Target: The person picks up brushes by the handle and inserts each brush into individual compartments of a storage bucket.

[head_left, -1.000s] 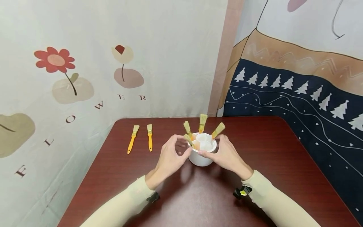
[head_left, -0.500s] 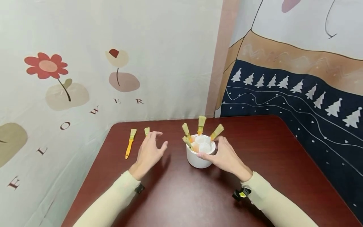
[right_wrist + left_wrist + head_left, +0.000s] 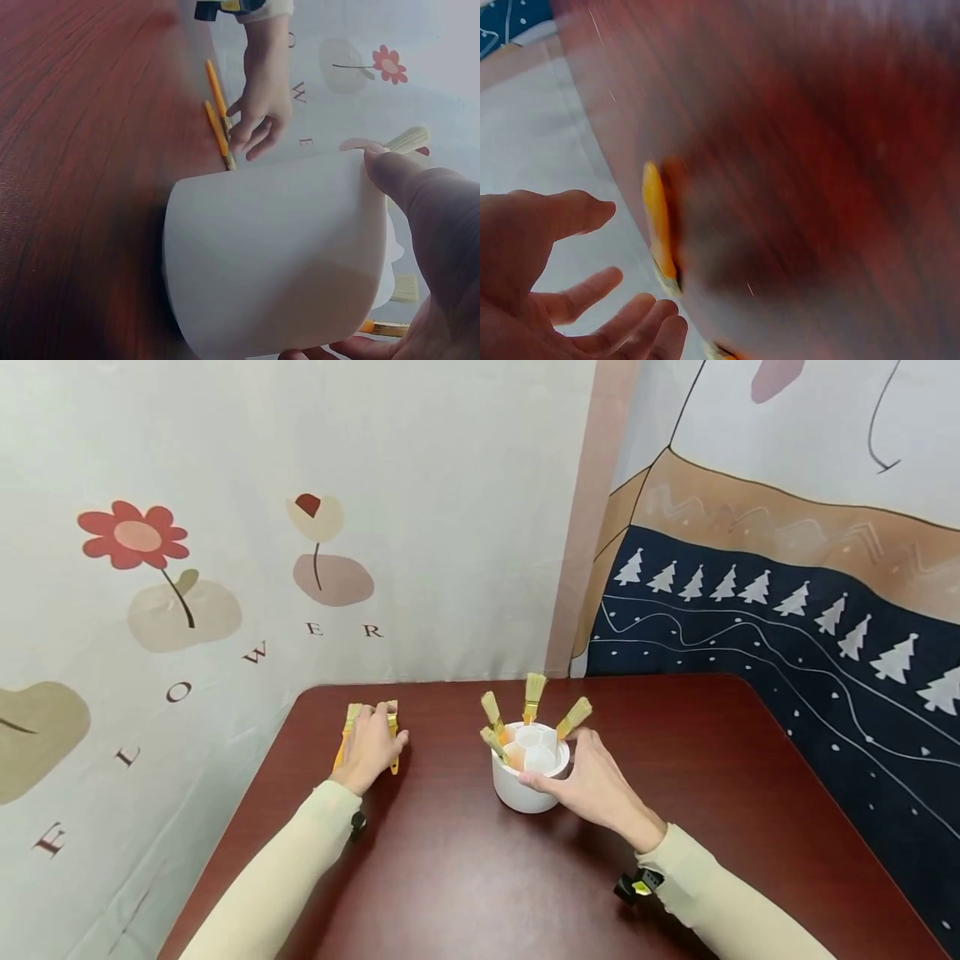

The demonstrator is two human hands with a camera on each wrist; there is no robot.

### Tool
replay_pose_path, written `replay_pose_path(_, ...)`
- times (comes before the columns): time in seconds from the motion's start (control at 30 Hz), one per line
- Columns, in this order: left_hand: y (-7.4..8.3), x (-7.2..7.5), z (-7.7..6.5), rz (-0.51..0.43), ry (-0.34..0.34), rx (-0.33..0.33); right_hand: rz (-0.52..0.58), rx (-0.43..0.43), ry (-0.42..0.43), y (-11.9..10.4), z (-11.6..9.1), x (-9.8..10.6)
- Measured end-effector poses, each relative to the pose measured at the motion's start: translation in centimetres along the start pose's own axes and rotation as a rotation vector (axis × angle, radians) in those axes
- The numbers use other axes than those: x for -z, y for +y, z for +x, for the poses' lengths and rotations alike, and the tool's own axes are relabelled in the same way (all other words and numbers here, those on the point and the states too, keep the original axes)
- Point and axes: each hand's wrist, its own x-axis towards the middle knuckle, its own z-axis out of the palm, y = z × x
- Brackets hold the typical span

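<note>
My left hand (image 3: 369,747) hovers over two loose paintbrushes at the table's left. Parts of the left paintbrush (image 3: 352,717) and the right paintbrush (image 3: 394,768) show around it. In the left wrist view, thumb and fingers are spread apart, near a yellow brush handle (image 3: 656,217) but not touching it. My right hand (image 3: 603,789) grips the rim and side of a round white divided pot (image 3: 517,793), thumb in front. Several yellow-handled brushes, such as the back one (image 3: 535,693), stand in its compartments, bristles up. The right wrist view is mostly filled by the pot's white wall.
The dark red-brown table (image 3: 465,877) meets a pale printed curtain (image 3: 450,527) behind and to the left. A navy tree-patterned curtain (image 3: 750,627) hangs at the right.
My left hand has left the pot and moved left to above the loose paintbrushes. My right hand keeps its hold on the pot, which stays about where it was.
</note>
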Motion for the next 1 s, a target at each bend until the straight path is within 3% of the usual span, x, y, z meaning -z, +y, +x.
replay_pose_path(0.43, -1.4, -0.3, 0.1, 0.035, -0.032, -0.01, -0.033, 0.009, -0.015, 0.4, -0.6, -1.1)
replay_pose_path(0.57, -1.4, -0.3, 0.3, 0.039, -0.039, -0.04, -0.019, 0.005, -0.019, 0.4, -0.6, -1.0)
replay_pose_path(0.8, -1.4, -0.2, 0.2, 0.002, -0.073, -0.035, -0.008, 0.027, -0.019, 0.6, -0.7, -0.6)
replay_pose_path(1.0, -1.3, 0.1, -0.2, -0.011, -0.047, -0.052, 0.009, 0.056, -0.036, 1.0, -0.4, 0.1)
